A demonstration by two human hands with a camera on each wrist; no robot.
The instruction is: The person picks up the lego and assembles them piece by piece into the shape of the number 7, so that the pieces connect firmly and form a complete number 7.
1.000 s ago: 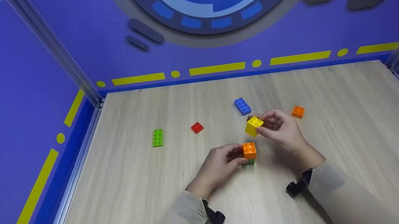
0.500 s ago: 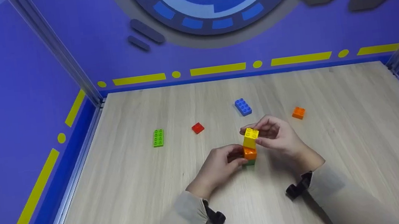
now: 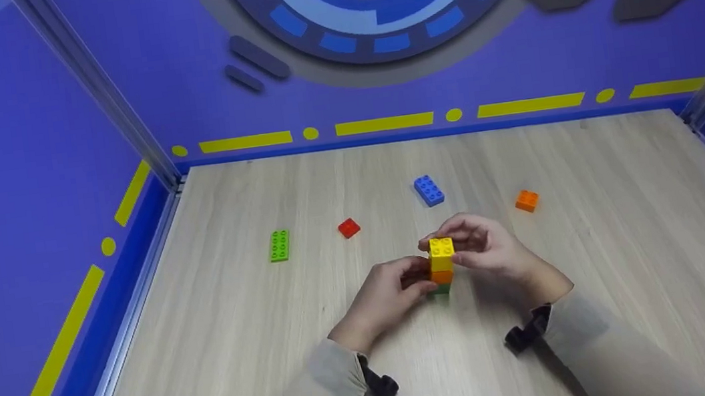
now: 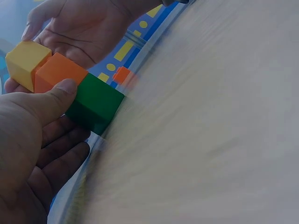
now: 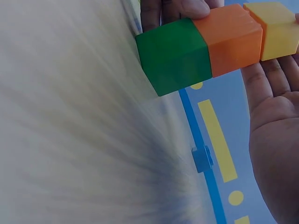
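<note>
A short tower of building blocks stands between the two hands in the middle of the table. At its base is a green block (image 4: 96, 102), then an orange block (image 3: 442, 277), with a yellow block (image 3: 442, 255) on top. The left hand (image 3: 382, 298) grips the orange block from the left, its thumb near the seam with the green one. From the right, the right hand (image 3: 493, 251) pinches the yellow block between thumb and fingers. Both wrist views show a narrow gap between yellow and orange. The fingers behind the tower are partly hidden.
Behind the hands lie a blue block (image 3: 429, 190), a flat red block (image 3: 349, 228) and a light green block (image 3: 279, 245). A second orange block (image 3: 527, 201) is to the right. Printed purple walls (image 3: 132, 104) border the wooden table (image 3: 229, 347).
The right hand has brought the yellow block down and toward the left, from above and behind the tower onto the orange block. The left hand has stayed in place, holding the tower.
</note>
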